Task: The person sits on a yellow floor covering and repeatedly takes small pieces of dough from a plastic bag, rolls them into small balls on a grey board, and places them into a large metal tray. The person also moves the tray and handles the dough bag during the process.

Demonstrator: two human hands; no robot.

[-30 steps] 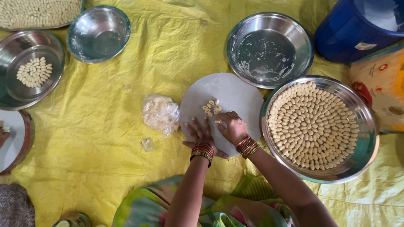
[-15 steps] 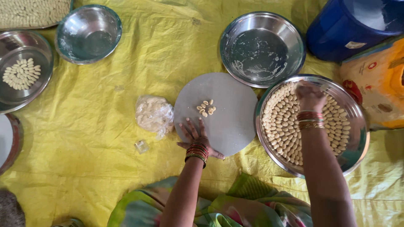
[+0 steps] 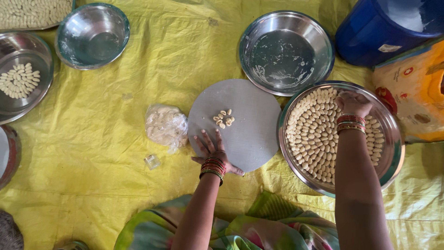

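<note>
Left hand (image 3: 213, 152): flat on near edge of grey round board (image 3: 245, 132), fingers spread open, palm down, nothing gripped; red bangles at wrist.
Right hand (image 3: 353, 103): over far side of large steel tray (image 3: 392, 153), fingers curled down toward dough pieces; grip on a piece cannot be told, fingertips hidden under hand.
Shaped dough pieces (image 3: 311, 134): pale, small, packed in rings, filling most of tray; right forearm crosses tray and hides part of rows.
Small cluster (image 3: 224, 118): a few loose shaped pieces on board, just beyond left fingertips, not touching hand.
Board: on yellow sheet (image 3: 115, 185), between dough bag and tray, right edge just beside tray rim.
Dough bag (image 3: 165, 125): clear plastic with pale dough lump, just left of board.
Small clear scrap (image 3: 152, 161): on sheet, near bag, toward body.
Empty steel bowl (image 3: 286, 52): beyond board, flour-smeared, near tray's far rim.
Second steel bowl (image 3: 92, 34): far left, well apart from hands.
Steel plate (image 3: 32, 99): left edge, holding a small heap of pieces.
Further tray of pieces (image 3: 32, 13): top-left corner, partly out of view.
Blue drum (image 3: 388, 30): top right, beyond tray.
Orange printed sack (image 3: 411, 88): right of tray, close to rim.
In the way: nothing between left hand and cluster.
</note>
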